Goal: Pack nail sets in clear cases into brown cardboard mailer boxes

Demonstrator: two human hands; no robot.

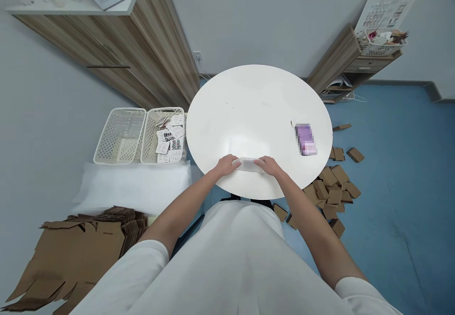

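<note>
Near the front edge of the round white table [227, 92], a small whitish, partly see-through wrapped bundle [250, 165] lies crosswise between my hands. My left hand [226, 165] is closed on its left end, thumb pointing inward. On the opposite end, my right hand [269, 165] grips it the same way. The wrap looks like thin white packing foam, and a faint flat sheet seems to extend in front of it. Whatever is inside the wrap cannot be made out. To the right on the tabletop lies a purple, blurred-out phone-like object [305, 139].
Left of the table stand two white baskets, one with clear packs [119, 135], one with printed cards [169, 139]. Below them are white foam sheets [131, 187] and flat cardboard blanks [81, 253]. Small brown boxes [334, 194] cover the floor at right. Wooden cabinets [149, 35] stand behind.
</note>
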